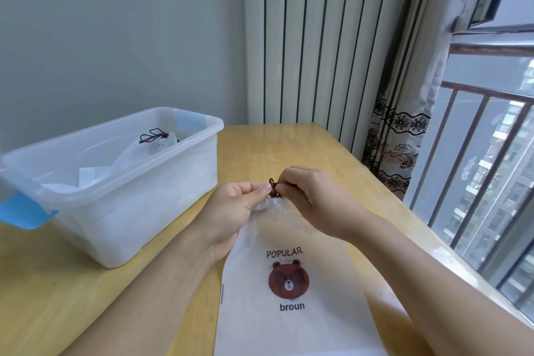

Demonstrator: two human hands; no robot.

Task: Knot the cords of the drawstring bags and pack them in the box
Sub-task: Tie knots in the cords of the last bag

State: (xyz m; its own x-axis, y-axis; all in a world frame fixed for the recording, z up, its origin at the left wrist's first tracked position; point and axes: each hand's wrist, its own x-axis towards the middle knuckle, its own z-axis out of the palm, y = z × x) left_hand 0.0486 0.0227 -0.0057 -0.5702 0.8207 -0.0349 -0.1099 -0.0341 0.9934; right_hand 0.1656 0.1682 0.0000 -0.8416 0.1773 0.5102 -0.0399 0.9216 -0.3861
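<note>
Nearest to me, a white drawstring bag [291, 283] lies flat on the wooden bench [86, 283], printed with a brown bear face and the words "POPULAR" and "broun". Its gathered neck points away from me, toward the far side. There both my hands meet. My left hand [231, 205] pinches the puckered top of the bag and the dark brown cord [273, 184] between thumb and fingertips. My right hand [310, 196], fingers curled, pinches the same cord from the right side. A small loop of cord stands up between my fingertips. I judge the knot is partly formed and not yet pulled tight, though the fingers hide most of it.

To the left and farther away sits a clear plastic box [161, 193] with blue clips, open on top. Inside it lies a packed bag [156, 146], white, its dark cord already tied at the neck. More white material lies beneath; I cannot tell how many bags that makes.

So at least one bag is done. This one needs its knot finished, then a move left into the box.
</note>
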